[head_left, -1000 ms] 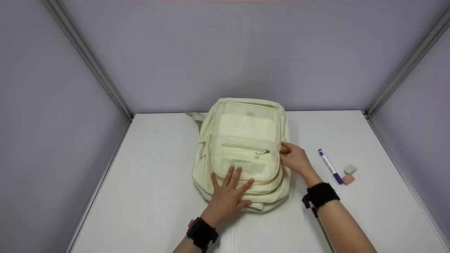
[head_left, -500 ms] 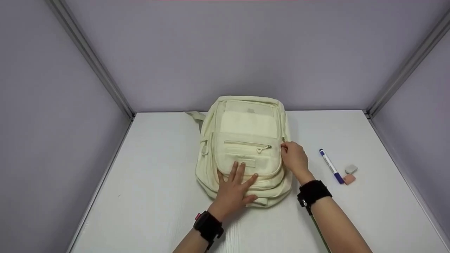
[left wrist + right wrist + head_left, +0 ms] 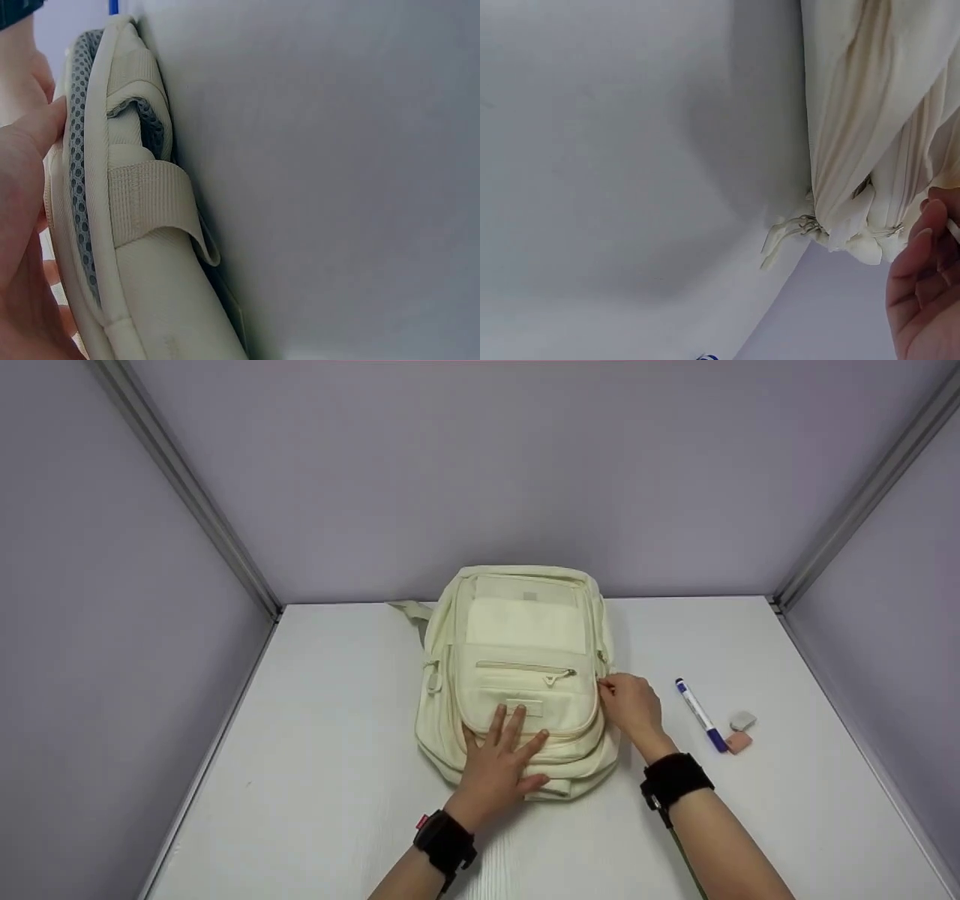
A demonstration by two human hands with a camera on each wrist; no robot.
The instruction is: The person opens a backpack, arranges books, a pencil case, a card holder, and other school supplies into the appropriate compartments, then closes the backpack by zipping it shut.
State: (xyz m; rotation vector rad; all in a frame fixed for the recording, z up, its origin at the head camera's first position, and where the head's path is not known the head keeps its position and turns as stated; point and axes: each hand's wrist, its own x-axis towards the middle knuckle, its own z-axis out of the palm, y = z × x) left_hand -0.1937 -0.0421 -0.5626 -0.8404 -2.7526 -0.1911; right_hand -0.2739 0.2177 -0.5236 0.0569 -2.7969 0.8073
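A cream backpack (image 3: 525,626) lies front side up on the white table, its front pocket and short zipper facing me. Spread across its lower front is my left hand (image 3: 495,772), fingers straight and pressing on the fabric. In the left wrist view the backpack's padded underside and webbing loop (image 3: 154,199) show beside that hand. At the bag's right edge, my right hand (image 3: 632,705) has curled fingers and pinches a zipper pull along the front pocket's seam. Close up in the right wrist view, a small pale piece of the zipper pull (image 3: 953,229) shows between thumb and fingers.
Right of the backpack lie a blue-and-white marker (image 3: 701,715), a grey-white eraser-like block (image 3: 742,721) and a pink one (image 3: 739,742). Grey panels stand behind and at both sides of the table (image 3: 330,735). A strap (image 3: 412,611) sticks out at the bag's upper left.
My right hand closed its fingers at the bag's right edge, then moved slightly down along it. The backpack shifted a little away from me, with my left hand staying on its front.
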